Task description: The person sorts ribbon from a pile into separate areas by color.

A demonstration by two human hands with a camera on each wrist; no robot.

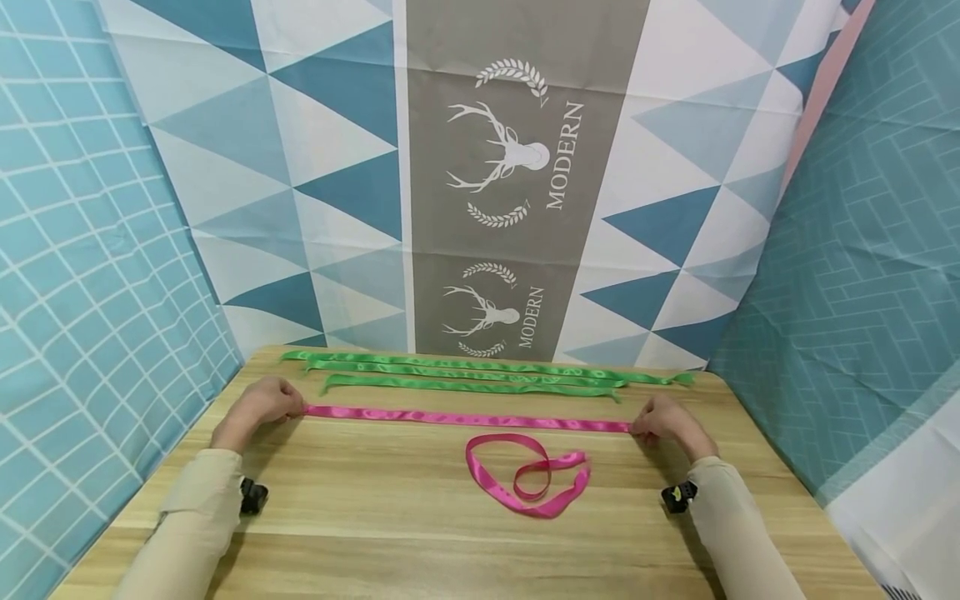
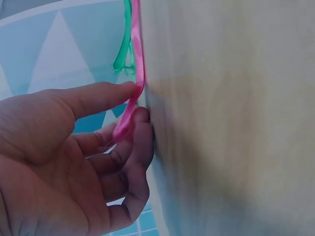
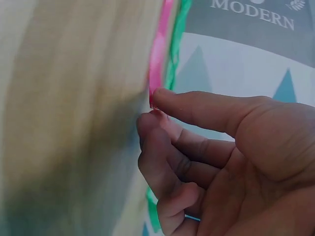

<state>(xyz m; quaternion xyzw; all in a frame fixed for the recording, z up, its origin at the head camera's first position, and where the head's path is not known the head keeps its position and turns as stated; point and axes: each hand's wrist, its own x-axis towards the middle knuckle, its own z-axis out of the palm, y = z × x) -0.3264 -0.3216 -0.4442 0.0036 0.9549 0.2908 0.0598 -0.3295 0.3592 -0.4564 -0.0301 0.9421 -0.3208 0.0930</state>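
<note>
A pink satin ribbon (image 1: 465, 419) stretches nearly straight from side to side across the wooden table. Its left end is pinched between thumb and fingers of my left hand (image 1: 262, 404); in the left wrist view a short frayed tail of the ribbon (image 2: 139, 54) hangs past the thumb. At the other end, my right hand (image 1: 667, 427) pinches the tip, and the right wrist view has the ribbon (image 3: 158, 54) running up from the thumb tip. Closer to me, a second pink ribbon (image 1: 551, 507) lies loosely looped, right of the middle.
Three green ribbons (image 1: 450, 363) lie side by side along the far edge of the wooden table (image 1: 360, 517). Behind them rises a patterned cloth (image 1: 487, 242) with deer heads and triangles. Blue tiled cloths (image 1: 90, 275) stand at both sides.
</note>
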